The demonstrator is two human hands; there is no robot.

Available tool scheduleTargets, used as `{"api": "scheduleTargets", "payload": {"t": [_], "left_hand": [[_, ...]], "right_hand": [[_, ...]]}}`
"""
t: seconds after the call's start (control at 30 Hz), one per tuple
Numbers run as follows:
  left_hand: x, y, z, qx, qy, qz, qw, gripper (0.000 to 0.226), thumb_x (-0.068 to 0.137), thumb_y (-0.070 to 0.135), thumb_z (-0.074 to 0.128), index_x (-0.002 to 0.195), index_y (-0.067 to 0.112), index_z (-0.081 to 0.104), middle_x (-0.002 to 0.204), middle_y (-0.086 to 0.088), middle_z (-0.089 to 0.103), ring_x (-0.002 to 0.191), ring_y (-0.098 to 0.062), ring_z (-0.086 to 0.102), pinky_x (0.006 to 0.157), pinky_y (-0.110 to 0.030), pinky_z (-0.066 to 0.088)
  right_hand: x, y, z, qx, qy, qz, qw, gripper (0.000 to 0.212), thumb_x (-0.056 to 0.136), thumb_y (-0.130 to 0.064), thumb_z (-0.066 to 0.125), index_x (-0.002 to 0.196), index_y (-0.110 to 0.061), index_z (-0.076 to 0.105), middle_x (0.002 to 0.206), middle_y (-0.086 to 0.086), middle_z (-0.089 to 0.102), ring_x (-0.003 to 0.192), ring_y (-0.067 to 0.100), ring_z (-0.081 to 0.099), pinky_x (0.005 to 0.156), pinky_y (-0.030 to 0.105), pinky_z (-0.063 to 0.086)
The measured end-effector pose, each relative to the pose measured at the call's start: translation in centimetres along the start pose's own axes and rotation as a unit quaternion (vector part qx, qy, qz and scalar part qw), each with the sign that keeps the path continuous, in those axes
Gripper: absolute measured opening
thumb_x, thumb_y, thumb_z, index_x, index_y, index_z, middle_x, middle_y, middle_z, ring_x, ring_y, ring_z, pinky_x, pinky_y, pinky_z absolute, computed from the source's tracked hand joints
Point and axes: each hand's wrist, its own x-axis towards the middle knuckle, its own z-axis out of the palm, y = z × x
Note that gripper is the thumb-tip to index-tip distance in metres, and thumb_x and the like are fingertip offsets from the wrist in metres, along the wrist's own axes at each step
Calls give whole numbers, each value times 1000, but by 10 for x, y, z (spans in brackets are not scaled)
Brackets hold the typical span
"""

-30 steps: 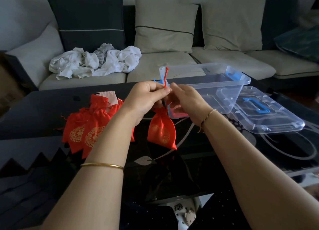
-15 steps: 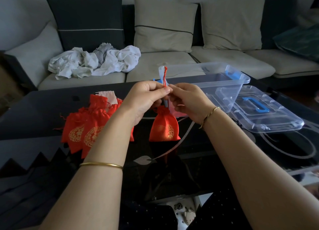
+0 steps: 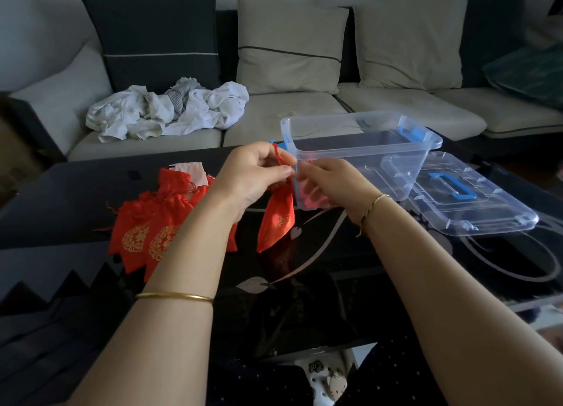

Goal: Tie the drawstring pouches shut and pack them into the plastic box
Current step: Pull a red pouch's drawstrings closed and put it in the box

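Note:
A red drawstring pouch with gold print hangs just above the black glass table, held by its cord. My left hand pinches the red cord near the pouch's gathered neck. Close beside it, my right hand pinches the cord's other part. A heap of several red pouches lies on the table to the left. The clear plastic box stands open right behind my hands, with something red visible through its near corner.
The box's clear lid with a blue handle lies on the table right of the box. A sofa with cushions and a bundle of white cloth runs along the far side. The table's near edge is just below my forearms.
The upright cord end has come down and now curls over my left fingers. The hanging pouch has swung and turned, its bottom pointing down-left. Both hands stay together by the box's corner.

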Motion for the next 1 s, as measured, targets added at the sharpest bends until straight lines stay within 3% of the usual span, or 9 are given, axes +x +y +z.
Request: {"api": "scheduleTargets", "payload": {"t": [0.07, 0.13, 0.23, 0.33, 0.5, 0.73, 0.9, 1.0], "left_hand": [[0, 0, 0, 67, -6, 45, 997, 24, 83, -3, 63, 84, 20, 66, 77, 4, 64, 69, -2, 58, 66, -12, 49], [-2, 1, 2, 168, 6, 109, 980, 26, 82, -2, 62, 92, 21, 68, 81, 8, 63, 70, 0, 59, 68, -12, 48], [-4, 0, 6, 272, 52, 177, 945, 31, 81, -3, 58, 101, 20, 69, 86, 5, 64, 77, -11, 60, 75, -28, 51], [-4, -2, 8, 295, 86, 224, 925, 34, 80, -3, 59, 107, 16, 68, 86, 5, 63, 83, -14, 60, 77, -32, 48], [-3, -5, 8, 273, 108, 248, 923, 35, 81, -2, 61, 111, 15, 67, 89, 4, 66, 88, -12, 60, 82, -29, 48], [0, -6, 7, 196, 98, 177, 959, 19, 83, 4, 65, 98, 15, 73, 78, 19, 60, 74, 2, 58, 74, -8, 45], [1, -9, 4, 132, 85, 101, 983, 12, 85, 7, 66, 90, 14, 74, 74, 9, 65, 62, 4, 59, 64, -9, 48], [2, -11, 1, 71, 73, 37, 994, 15, 91, 13, 59, 95, 10, 73, 80, 4, 69, 69, 0, 64, 65, -17, 55]], "right_hand": [[3, -1, 5, 46, 40, -55, 997, 22, 96, -18, 44, 93, -6, 62, 73, 3, 60, 67, 14, 55, 60, 22, 47], [3, -1, 9, 101, 21, -77, 992, 20, 97, -12, 40, 95, -13, 60, 72, 0, 62, 69, 13, 60, 70, 30, 49], [2, 0, 14, 137, -14, -61, 989, 22, 97, -8, 37, 93, -13, 59, 59, -5, 61, 57, 9, 58, 66, 30, 46], [3, 1, 14, 177, -45, -20, 983, 19, 98, -12, 41, 100, -11, 61, 68, 2, 60, 61, 12, 56, 62, 26, 45], [3, 3, 9, 259, -144, 42, 954, 16, 93, -20, 51, 80, -14, 58, 71, 3, 54, 58, 12, 49, 58, 24, 43], [2, 3, 5, 222, -102, 7, 970, 16, 97, -16, 46, 93, -8, 59, 76, 4, 52, 63, 12, 47, 62, 25, 41], [1, -4, 6, 66, 10, -36, 997, 27, 99, -23, 37, 85, -7, 54, 77, 5, 54, 65, 16, 52, 59, 27, 44], [3, 0, 3, 120, 47, -26, 991, 29, 98, -28, 42, 80, -9, 54, 71, 4, 54, 58, 13, 50, 53, 23, 42]]}}
